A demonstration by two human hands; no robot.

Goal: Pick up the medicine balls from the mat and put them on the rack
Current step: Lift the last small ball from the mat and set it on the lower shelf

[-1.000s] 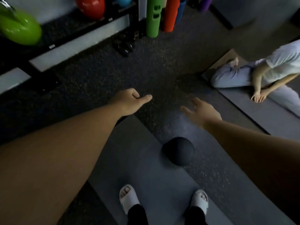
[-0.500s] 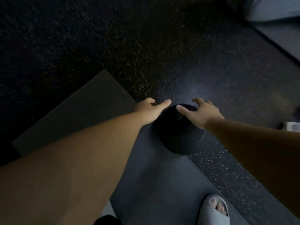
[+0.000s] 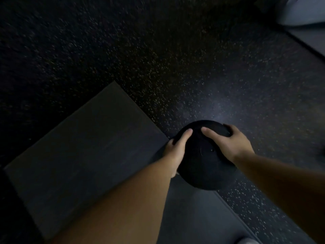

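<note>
A black medicine ball (image 3: 202, 166) rests at the right edge of the dark grey mat (image 3: 91, 147), partly over the speckled floor. My left hand (image 3: 176, 150) clasps its left side, thumb laid over the top. My right hand (image 3: 230, 143) grips its upper right side, thumb pointing toward the left thumb. Both palms press on the ball. Whether the ball is off the mat cannot be told. The rack is out of view.
Dark speckled rubber floor (image 3: 175, 59) spreads beyond the mat. A second mat (image 3: 313, 39) lies at the far right, with another person's pale trouser leg (image 3: 302, 11) on it. The toe of my pale slipper (image 3: 246, 241) shows at the bottom edge.
I have bent lower and the view dropped from the rack to the floor. Both hands went from hovering open above the ball to closing on its two sides.
</note>
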